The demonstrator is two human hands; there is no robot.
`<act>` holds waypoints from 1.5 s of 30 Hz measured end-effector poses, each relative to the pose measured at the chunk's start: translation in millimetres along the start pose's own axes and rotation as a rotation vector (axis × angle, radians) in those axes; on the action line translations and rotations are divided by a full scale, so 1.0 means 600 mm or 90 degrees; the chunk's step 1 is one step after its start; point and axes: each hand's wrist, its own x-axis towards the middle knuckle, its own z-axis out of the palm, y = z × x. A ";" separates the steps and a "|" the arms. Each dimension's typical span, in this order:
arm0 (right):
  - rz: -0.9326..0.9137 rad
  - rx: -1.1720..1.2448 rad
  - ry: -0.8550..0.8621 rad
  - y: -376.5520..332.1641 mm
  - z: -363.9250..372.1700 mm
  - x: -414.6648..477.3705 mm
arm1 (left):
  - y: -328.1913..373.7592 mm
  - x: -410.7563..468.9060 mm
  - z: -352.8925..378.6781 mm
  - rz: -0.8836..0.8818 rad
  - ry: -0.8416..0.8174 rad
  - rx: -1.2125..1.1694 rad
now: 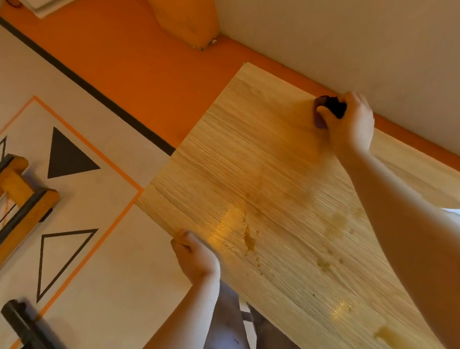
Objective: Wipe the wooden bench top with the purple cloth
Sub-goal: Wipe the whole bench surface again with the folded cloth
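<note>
While the left hand (195, 254) grips the bench top (263, 158), the right hand (349, 125) clutches cloth (332, 106).

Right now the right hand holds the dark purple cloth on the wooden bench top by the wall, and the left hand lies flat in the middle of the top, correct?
No. In the head view the left hand grips the near edge of the pale wooden bench top, not flat mid-top. The right hand holds the dark purple cloth on the top by the wall.
</note>
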 end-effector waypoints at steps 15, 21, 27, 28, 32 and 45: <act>0.239 0.010 0.157 0.017 -0.032 -0.033 | 0.094 0.157 -0.042 0.768 -0.220 0.542; 0.135 0.029 0.098 -0.094 0.073 -0.009 | 0.147 0.155 0.053 0.879 -0.349 0.579; 0.114 0.030 0.119 -0.080 0.073 -0.039 | 0.146 0.170 0.051 0.900 -0.375 0.545; 0.122 0.034 0.138 -0.066 0.062 -0.048 | 0.146 0.169 0.051 0.897 -0.370 0.542; 0.219 0.025 0.246 0.011 -0.007 -0.099 | 0.147 0.166 0.055 0.908 -0.364 0.514; 0.199 0.053 0.224 -0.140 0.117 -0.107 | 0.142 0.171 0.059 0.928 -0.341 0.521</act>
